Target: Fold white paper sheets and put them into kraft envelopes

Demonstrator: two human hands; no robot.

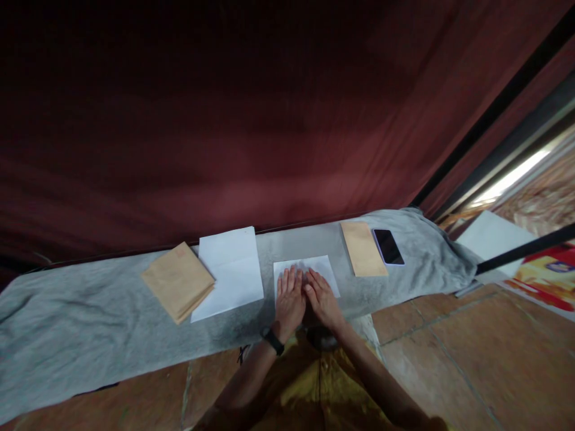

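Note:
A white sheet of paper (330, 272), smaller than the sheets to its left and perhaps folded, lies on the grey cloth in front of me. Flat on its left part rests my left hand (290, 297), fingers stretched out, a dark band on the wrist. My right hand (322, 297) presses on the same paper, fingers extended and angled inward towards the left hand. Both hands hide the paper's middle and near edge. Left of them are larger white sheets (233, 269), partly under a stack of brown envelopes (179, 281). A single brown envelope (363, 248) lies to the right.
A phone (389, 246) lies beside the single envelope. The grey cloth (112, 305) covers a long narrow surface against a dark red curtain (224, 149). A black pole (525, 250) and a red-yellow package (550, 272) are at the right, above the tiled floor (471, 347).

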